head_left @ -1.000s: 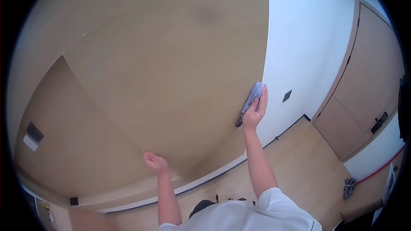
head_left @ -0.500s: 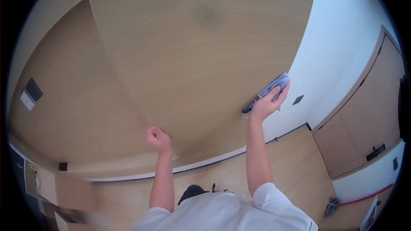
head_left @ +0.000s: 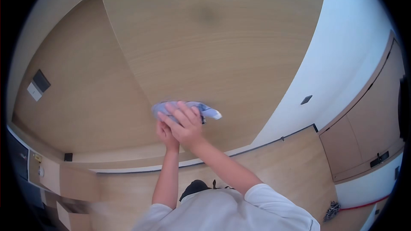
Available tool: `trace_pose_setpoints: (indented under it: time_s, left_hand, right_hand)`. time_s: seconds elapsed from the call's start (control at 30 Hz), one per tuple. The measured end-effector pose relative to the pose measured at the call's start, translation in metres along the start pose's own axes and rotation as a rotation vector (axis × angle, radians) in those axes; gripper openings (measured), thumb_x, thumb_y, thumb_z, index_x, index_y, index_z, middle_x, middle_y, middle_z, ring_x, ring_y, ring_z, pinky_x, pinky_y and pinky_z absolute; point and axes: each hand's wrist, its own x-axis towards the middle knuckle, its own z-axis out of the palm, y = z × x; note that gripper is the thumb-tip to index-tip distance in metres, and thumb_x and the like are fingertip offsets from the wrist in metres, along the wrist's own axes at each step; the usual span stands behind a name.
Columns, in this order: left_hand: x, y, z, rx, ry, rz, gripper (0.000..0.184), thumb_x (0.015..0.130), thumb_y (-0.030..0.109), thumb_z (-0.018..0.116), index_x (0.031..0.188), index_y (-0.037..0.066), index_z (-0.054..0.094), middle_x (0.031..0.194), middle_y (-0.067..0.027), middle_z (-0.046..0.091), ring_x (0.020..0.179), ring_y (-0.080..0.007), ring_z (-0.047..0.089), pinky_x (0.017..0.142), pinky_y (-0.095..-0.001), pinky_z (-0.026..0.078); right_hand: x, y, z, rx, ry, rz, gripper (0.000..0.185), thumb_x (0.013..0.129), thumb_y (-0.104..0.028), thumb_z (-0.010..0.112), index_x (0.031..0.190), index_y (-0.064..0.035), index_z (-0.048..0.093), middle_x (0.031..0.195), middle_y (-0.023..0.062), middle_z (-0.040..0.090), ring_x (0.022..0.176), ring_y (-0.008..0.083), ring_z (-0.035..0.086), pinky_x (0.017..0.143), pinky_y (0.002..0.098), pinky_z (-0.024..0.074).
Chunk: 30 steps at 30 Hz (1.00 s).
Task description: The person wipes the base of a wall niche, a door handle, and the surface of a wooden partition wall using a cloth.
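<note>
A blue-grey cloth (head_left: 207,110) lies bunched against the wood-look wall panel (head_left: 205,60), low in the middle of the view. My right hand (head_left: 185,125) presses on the cloth, its fingers laid over it. Just below and left of it, my left hand (head_left: 167,134) is closed near the cloth's lower edge. The right hand partly covers it, so whether it holds any of the cloth is hidden.
A white wall (head_left: 295,98) with a dark switch (head_left: 306,99) stands on the right, beside a brown door (head_left: 364,119). A mop head (head_left: 332,211) lies at the lower right. Open drawers (head_left: 75,218) are at the lower left.
My right hand has carried the cloth leftward from the panel's right edge to my left hand. The left hand has shifted slightly right and now partly disappears behind the right.
</note>
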Motion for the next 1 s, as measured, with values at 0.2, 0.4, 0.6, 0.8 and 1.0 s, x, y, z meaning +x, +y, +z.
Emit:
trace_pose_setpoints:
  time_s: [0.2, 0.4, 0.6, 0.8, 1.0]
  left_hand:
    - [0.024, -0.027, -0.051, 0.122, -0.200, 0.050, 0.046, 0.111, 0.030, 0.054, 0.137, -0.007, 0.060, 0.126, -0.0115, 0.070, 0.116, -0.0188, 0.064, 0.101, -0.0328, 0.049]
    - [0.033, 0.064, -0.018, 0.037, -0.064, -0.062, 0.049, 0.106, 0.021, 0.065, 0.141, -0.011, 0.057, 0.129, -0.0132, 0.069, 0.117, -0.0173, 0.065, 0.102, -0.0291, 0.049]
    - [0.032, 0.055, -0.016, 0.012, 0.033, -0.205, 0.049, 0.105, 0.022, 0.068, 0.139, -0.012, 0.059, 0.124, -0.0113, 0.071, 0.110, -0.0128, 0.064, 0.098, -0.0273, 0.051]
    - [0.029, 0.058, -0.020, -0.040, -0.035, -0.181, 0.048, 0.105, 0.019, 0.067, 0.143, -0.010, 0.056, 0.122, -0.0091, 0.071, 0.109, -0.0100, 0.063, 0.097, -0.0243, 0.049]
    - [0.018, 0.056, -0.011, -0.066, -0.078, -0.198, 0.044, 0.106, 0.010, 0.062, 0.146, -0.007, 0.054, 0.140, -0.0116, 0.065, 0.113, -0.0086, 0.061, 0.099, -0.0230, 0.048]
  right_hand:
    - [0.023, 0.050, -0.043, -0.075, -0.122, -0.163, 0.035, 0.090, -0.019, 0.068, 0.122, -0.0276, 0.078, 0.141, -0.0022, 0.067, 0.131, 0.0215, 0.060, 0.118, 0.0422, 0.0349]
    - [0.042, 0.151, -0.106, -0.216, 0.282, 0.135, 0.040, 0.091, -0.002, 0.063, 0.130, -0.0078, 0.074, 0.146, 0.0174, 0.061, 0.138, 0.0354, 0.054, 0.120, 0.0508, 0.0328]
    - [0.044, 0.208, -0.170, -0.001, 0.459, 0.555, 0.040, 0.105, -0.003, 0.055, 0.144, 0.0011, 0.059, 0.155, 0.0183, 0.052, 0.144, 0.0330, 0.048, 0.119, 0.0425, 0.0364]
    - [0.044, 0.208, -0.176, 0.093, 0.454, 0.616, 0.041, 0.108, -0.010, 0.056, 0.147, -0.0006, 0.056, 0.158, 0.0160, 0.049, 0.146, 0.0295, 0.046, 0.120, 0.0397, 0.0363]
    - [0.048, 0.189, -0.173, -0.093, 0.408, 0.624, 0.040, 0.108, -0.014, 0.056, 0.146, -0.0027, 0.058, 0.158, 0.0146, 0.047, 0.147, 0.0301, 0.041, 0.119, 0.0419, 0.0365]
